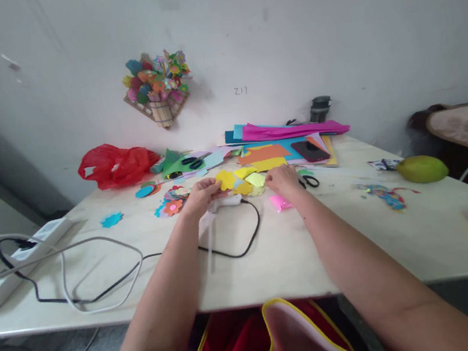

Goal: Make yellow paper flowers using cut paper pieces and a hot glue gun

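My left hand (pixel 202 196) pinches the edge of a yellow paper flower (pixel 226 180) between thumb and fingertips, just above the table. To the right, my right hand (pixel 283 180) is closed with its fingers curled down beside pale yellow-green paper pieces (pixel 256 180); whatever its fingertips hold is hidden. Another yellow cut-out (pixel 243 187) lies between the hands. Below them rests a white glue gun (pixel 228 201) with a clear glue stick (pixel 210 246) poking out of it. A bright pink packet (pixel 280 202) lies under my right wrist, and black-handled scissors (pixel 311 181) show just beyond it.
Paper flowers (pixel 174 207) are heaped left of my hands, near a blue flower (pixel 111 219). Coloured sheets, a phone (pixel 310 151), more scissors (pixel 196 160) and a red bag (pixel 116 165) lie behind. Cables run from a power strip (pixel 45 236). Yellow-green fruit (pixel 422 169) sits right.
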{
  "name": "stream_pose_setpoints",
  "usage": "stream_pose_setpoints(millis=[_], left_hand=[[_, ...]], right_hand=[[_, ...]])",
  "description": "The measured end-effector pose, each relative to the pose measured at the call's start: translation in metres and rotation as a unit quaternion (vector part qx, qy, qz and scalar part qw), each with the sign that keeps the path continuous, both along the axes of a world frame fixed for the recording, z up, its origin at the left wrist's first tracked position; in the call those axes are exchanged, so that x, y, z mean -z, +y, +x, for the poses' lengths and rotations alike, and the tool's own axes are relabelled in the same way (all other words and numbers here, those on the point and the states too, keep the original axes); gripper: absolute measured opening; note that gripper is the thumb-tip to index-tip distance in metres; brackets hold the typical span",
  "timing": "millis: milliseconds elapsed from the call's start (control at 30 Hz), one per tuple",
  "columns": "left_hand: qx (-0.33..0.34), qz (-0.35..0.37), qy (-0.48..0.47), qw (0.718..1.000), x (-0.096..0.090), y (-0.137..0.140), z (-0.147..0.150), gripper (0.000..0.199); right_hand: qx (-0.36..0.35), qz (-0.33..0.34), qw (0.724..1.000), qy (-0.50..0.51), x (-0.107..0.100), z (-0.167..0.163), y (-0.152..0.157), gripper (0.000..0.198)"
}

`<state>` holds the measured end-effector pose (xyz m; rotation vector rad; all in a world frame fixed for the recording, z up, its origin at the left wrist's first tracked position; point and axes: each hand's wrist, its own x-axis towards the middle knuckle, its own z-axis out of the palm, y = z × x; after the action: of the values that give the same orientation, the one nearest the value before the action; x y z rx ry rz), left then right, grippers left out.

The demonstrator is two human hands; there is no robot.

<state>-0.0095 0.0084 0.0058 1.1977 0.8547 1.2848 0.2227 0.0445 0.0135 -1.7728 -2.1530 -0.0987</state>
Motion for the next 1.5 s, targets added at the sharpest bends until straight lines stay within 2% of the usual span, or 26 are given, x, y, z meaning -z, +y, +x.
stream_pose_setpoints(millis=[67,133,300,367,433,500,567,767,900,1000,1267,1500], left_hand=[[0.003,0.004,-0.001,1.0,0.001,0.001,0.001,0.023],[0.004,0.003,0.001,1.0,0.001,0.001,0.001,0.023],[0.01,0.002,0.017,1.0,0.002,0.002,0.003,0.023],[0.02,0.004,0.025,0.999,0.002,0.001,0.004,0.024],[0.032,0.004,0.03,0.999,0.002,0.001,0.005,0.025],[0.04,0.001,0.033,0.999,0.003,0.001,0.006,0.025],[0.044,-0.005,0.036,0.998,0.003,0.001,0.008,0.026],[0.055,-0.005,0.059,0.997,0.003,0.0,0.012,0.029],[0.058,-0.014,0.065,0.996,0.001,-0.002,0.015,0.03],[0.062,-0.017,0.062,0.996,-0.001,-0.004,0.017,0.03],[0.074,-0.006,0.054,0.996,0.002,-0.002,0.017,0.031],[0.079,-0.013,0.05,0.996,0.002,-0.002,0.018,0.032]], right_hand=[[-0.003,0.003,0.995,0.103,-0.007,-0.001,-0.004,0.016],[-0.032,-0.02,0.97,0.239,-0.013,-0.004,-0.01,0.017],[-0.139,-0.082,0.852,0.498,-0.016,-0.019,-0.02,0.02],[-0.174,-0.095,0.81,0.553,-0.013,-0.024,-0.02,0.024],[-0.195,-0.101,0.787,0.576,-0.011,-0.027,-0.019,0.026],[-0.205,-0.098,0.787,0.573,-0.01,-0.03,-0.02,0.023],[-0.211,-0.081,0.8,0.557,-0.01,-0.032,-0.022,0.02],[-0.241,0.025,0.839,0.487,-0.003,-0.039,-0.017,0.021],[-0.27,0.089,0.838,0.466,0.006,-0.043,-0.01,0.013],[-0.261,0.114,0.846,0.451,0.01,-0.045,-0.007,0.004],[-0.241,0.115,0.87,0.416,0.009,-0.046,-0.01,0.004],[-0.228,0.112,0.869,0.424,0.009,-0.049,-0.01,0.007]])
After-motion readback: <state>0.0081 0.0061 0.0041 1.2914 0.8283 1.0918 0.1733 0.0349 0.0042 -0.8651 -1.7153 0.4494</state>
